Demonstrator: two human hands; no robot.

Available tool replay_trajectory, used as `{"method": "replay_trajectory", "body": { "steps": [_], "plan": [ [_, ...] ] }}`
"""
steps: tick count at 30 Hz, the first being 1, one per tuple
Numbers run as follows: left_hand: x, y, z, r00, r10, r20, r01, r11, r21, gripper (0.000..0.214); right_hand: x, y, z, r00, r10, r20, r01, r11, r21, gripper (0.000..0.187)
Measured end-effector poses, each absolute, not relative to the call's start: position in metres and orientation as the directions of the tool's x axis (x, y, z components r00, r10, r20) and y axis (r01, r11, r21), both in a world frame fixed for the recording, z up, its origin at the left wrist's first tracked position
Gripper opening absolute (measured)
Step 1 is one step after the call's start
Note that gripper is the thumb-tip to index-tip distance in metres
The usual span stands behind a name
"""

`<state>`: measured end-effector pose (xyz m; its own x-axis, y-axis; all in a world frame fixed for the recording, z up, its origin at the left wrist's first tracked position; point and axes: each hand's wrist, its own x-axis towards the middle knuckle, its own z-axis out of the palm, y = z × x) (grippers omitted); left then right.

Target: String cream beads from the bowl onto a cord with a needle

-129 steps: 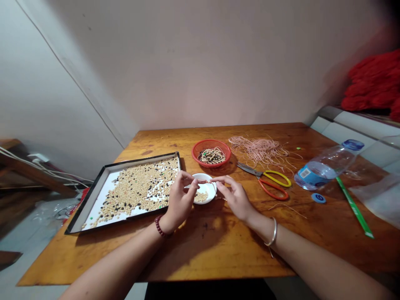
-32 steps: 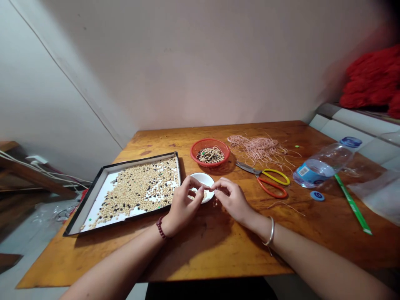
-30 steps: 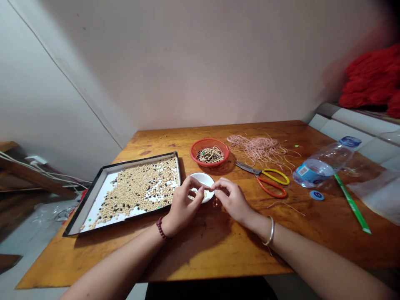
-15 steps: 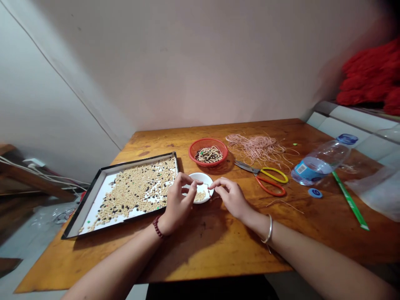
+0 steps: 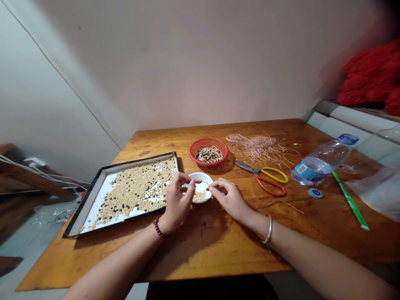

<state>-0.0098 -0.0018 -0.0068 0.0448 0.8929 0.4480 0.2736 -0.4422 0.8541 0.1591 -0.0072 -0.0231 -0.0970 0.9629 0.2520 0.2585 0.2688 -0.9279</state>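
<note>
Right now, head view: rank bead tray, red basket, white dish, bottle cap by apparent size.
1. bead tray
2. red basket
3. white dish, somewhat smaller though nearer the camera
4. bottle cap

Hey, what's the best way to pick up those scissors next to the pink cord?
Grip the scissors by the yellow and orange handle loops, coming from the right: the loops lie on that side, while the blades point left toward the red basket.

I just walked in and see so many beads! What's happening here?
A person is pinching a thin cord between the left hand and right hand, just above a white dish of beads on the table. A tray of loose beads lies to the left; a red basket, scissors and a cord pile lie behind.
</note>
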Motion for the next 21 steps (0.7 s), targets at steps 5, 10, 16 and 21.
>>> {"method": "replay_trajectory", "body": {
  "steps": [5,10,16,21],
  "plan": [
    [-0.0109,0.0014,-0.0078,-0.022,0.890,0.454,0.275,-0.432,0.859,0.019,0.1596,-0.0067,-0.0236,-0.100,0.967,0.232,0.254,0.250,-0.934,0.022],
    [-0.0106,0.0017,-0.0049,-0.045,0.896,0.441,0.241,-0.419,0.875,0.020,0.1604,-0.0065,-0.0232,-0.136,0.968,0.210,0.186,0.233,-0.955,0.031],
    [-0.0111,0.0021,-0.0016,-0.083,0.893,0.441,0.263,-0.408,0.874,0.021,0.1597,-0.0061,-0.0245,-0.139,0.959,0.245,0.179,0.268,-0.947,0.036],
    [-0.0118,0.0034,-0.0021,-0.094,0.893,0.441,0.249,-0.408,0.878,0.021,0.1581,-0.0076,-0.0218,-0.144,0.957,0.252,0.228,0.280,-0.933,0.029]
  ]
}}
